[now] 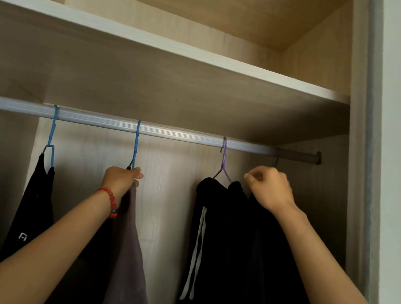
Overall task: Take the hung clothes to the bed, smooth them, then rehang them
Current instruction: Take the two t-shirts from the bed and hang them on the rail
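A silver rail (176,134) crosses the wardrobe. At the left, a blue hanger (52,129) carries a black garment (32,207). My left hand (120,179) grips the base of the middle blue hanger (136,142), which carries a brownish-grey garment (129,258). A purple hanger (223,160) holds a black garment with white drawstrings (211,231). My right hand (270,188) is closed around a dark hanger whose hook (276,161) sits on the rail at the far right. Its black garment (286,282) hangs below my wrist.
A white-edged shelf (183,50) runs above the rail. The wardrobe's right side panel and door frame (357,175) stand close to my right arm. The light wooden back wall (169,199) shows between the garments.
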Tool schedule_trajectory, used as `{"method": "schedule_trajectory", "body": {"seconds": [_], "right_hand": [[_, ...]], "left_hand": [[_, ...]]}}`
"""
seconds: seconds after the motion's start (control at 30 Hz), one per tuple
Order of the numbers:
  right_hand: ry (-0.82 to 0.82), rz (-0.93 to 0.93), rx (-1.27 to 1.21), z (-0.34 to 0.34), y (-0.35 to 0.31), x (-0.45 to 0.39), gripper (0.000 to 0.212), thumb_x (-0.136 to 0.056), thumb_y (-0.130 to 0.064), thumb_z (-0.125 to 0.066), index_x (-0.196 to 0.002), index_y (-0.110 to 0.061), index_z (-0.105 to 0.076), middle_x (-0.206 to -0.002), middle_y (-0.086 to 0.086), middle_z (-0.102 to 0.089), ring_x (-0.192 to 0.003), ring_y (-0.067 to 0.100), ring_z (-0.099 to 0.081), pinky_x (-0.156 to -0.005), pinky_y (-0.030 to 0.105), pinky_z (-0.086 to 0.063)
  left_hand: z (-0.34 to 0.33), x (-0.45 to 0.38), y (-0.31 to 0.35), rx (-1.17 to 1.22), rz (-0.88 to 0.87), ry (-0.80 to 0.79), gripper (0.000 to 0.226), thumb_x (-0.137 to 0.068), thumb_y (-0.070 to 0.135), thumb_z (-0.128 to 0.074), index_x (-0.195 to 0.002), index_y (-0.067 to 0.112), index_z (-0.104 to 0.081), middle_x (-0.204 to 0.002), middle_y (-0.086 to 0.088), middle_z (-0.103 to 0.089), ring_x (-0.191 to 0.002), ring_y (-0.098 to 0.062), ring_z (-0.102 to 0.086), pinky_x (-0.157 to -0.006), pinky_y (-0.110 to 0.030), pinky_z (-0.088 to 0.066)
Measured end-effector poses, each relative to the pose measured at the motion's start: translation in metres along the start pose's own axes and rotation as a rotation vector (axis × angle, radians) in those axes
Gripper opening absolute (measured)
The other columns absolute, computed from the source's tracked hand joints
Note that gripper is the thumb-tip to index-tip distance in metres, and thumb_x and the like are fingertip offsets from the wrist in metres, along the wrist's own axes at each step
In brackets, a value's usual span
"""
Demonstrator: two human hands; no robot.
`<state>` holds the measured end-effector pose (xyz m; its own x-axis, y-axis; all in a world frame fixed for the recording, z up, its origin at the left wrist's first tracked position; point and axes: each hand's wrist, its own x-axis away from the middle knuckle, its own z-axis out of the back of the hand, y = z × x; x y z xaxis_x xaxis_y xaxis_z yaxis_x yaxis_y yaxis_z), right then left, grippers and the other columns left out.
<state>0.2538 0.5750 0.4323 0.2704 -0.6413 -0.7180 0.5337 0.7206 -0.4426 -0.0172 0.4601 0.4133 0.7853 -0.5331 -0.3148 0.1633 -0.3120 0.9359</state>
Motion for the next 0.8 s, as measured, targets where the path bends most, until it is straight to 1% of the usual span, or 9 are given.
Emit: {"method": "schedule_trajectory", "body": {"seconds": [0.13,0.27,0.33,0.43,0.5,0.53,0.6,0.67,0.8], "right_hand": [[0.325,0.16,-0.001,0.027,-0.011,0.014,0.025,-0.09,-0.023,-0.052,-0.108,-0.013,-0.065,-0.108,0.01,-0.067,-0.102,0.03,-0.06,-0.087,0.042,-0.05],[0.655,0.303,0.045,0.057,-0.014,0.03,0.024,-0.088,-0.014,-0.052,-0.105,-0.008,-0.067,-0.101,0.013,-0.067,-0.099,0.031,-0.058,-0.087,0.041,-0.042],[0.782,0.28,0.103,0.07,-0.007,0.037,0.026,-0.087,-0.014,-0.05,-0.107,-0.008,-0.066,-0.106,0.013,-0.065,-0.104,0.03,-0.055,-0.091,0.041,-0.038],[0.923,0.173,0.229,0.081,0.008,0.049,0.033,-0.083,-0.012,-0.049,-0.113,-0.008,-0.062,-0.121,0.016,-0.058,-0.117,0.034,-0.047,-0.098,0.045,-0.033],[0.929,0.085,0.29,0.085,0.018,0.058,0.04,-0.081,-0.009,-0.05,-0.121,-0.008,-0.055,-0.132,0.02,-0.048,-0.125,0.038,-0.039,-0.101,0.048,-0.031],[0.899,0.03,0.293,0.087,0.023,0.062,0.045,-0.081,-0.008,-0.051,-0.125,-0.008,-0.05,-0.137,0.021,-0.043,-0.129,0.039,-0.035,-0.103,0.05,-0.03],[0.819,-0.081,0.258,0.09,0.032,0.068,0.05,-0.084,-0.01,-0.052,-0.132,-0.009,-0.04,-0.142,0.022,-0.035,-0.13,0.041,-0.033,-0.103,0.052,-0.031],[0.759,-0.154,0.236,0.089,0.04,0.075,0.053,-0.086,-0.017,-0.053,-0.135,-0.008,-0.035,-0.14,0.024,-0.036,-0.124,0.044,-0.037,-0.098,0.054,-0.037],[0.696,-0.194,0.287,0.084,0.046,0.087,0.06,-0.086,-0.02,-0.057,-0.138,-0.006,-0.029,-0.132,0.028,-0.041,-0.118,0.045,-0.039,-0.092,0.054,-0.041]], "left_hand": [[0.001,0.009,0.003,0.0,-0.021,0.046,0.031,-0.083,0.018,-0.064,-0.102,-0.007,-0.063,-0.076,-0.012,-0.059,-0.076,-0.029,-0.058,-0.085,-0.038,-0.048],[-0.002,0.023,0.003,-0.032,-0.044,0.041,0.029,-0.081,0.011,-0.065,-0.103,-0.008,-0.061,-0.092,-0.017,-0.06,-0.088,-0.03,-0.055,-0.085,-0.034,-0.045],[-0.004,0.032,0.003,-0.037,-0.061,0.02,0.027,-0.082,0.01,-0.064,-0.104,-0.007,-0.062,-0.089,-0.013,-0.059,-0.089,-0.027,-0.052,-0.084,-0.032,-0.042],[-0.004,0.042,0.001,-0.06,-0.095,0.014,0.034,-0.083,0.015,-0.063,-0.111,-0.005,-0.06,-0.109,-0.014,-0.061,-0.106,-0.032,-0.055,-0.098,-0.035,-0.043],[-0.004,0.05,0.0,-0.111,-0.121,0.007,0.042,-0.082,0.017,-0.064,-0.119,-0.002,-0.057,-0.123,-0.014,-0.058,-0.117,-0.032,-0.052,-0.104,-0.038,-0.04],[-0.004,0.054,0.0,-0.129,-0.138,-0.003,0.035,-0.082,0.016,-0.063,-0.113,-0.001,-0.06,-0.119,-0.013,-0.058,-0.114,-0.031,-0.053,-0.101,-0.035,-0.041],[-0.004,0.063,-0.003,-0.149,-0.141,-0.034,0.003,-0.083,0.01,-0.06,-0.083,0.008,-0.059,-0.103,-0.01,-0.055,-0.099,-0.026,-0.052,-0.089,-0.03,-0.039],[-0.005,0.074,-0.006,-0.143,-0.159,-0.056,0.021,-0.083,0.008,-0.058,-0.068,0.018,-0.048,-0.1,-0.007,-0.052,-0.094,-0.023,-0.049,-0.085,-0.029,-0.037],[-0.001,0.091,-0.016,-0.186,-0.217,-0.059,0.008,-0.082,0.009,-0.058,-0.084,0.017,-0.057,-0.109,-0.011,-0.056,-0.108,-0.029,-0.054,-0.084,-0.032,-0.041]]}}
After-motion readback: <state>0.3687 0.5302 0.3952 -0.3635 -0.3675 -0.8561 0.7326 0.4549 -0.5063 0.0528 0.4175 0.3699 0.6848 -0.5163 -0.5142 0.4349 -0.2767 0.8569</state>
